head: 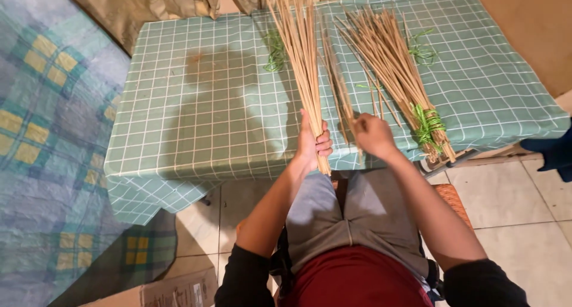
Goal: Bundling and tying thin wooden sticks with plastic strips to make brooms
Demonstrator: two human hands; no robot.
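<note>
My left hand [312, 143] grips a thick bunch of thin pale sticks [301, 56] near its lower end; the bunch fans away over the table. My right hand [373, 134] pinches a few loose sticks [335, 80] lying just right of that bunch. Further right rests a second bundle of sticks [390, 62], bound near its base with green string [426, 125]. All lie on a table under a green checked cloth [208, 104].
Loose green string [275, 52] lies by the held bunch, and more green string [422, 50] beside the tied bundle. A patterned blanket [47, 134] covers the left. A woven seat [454, 201] shows under me on tiled floor [524, 199]. Cardboard [173, 292] lies at bottom left.
</note>
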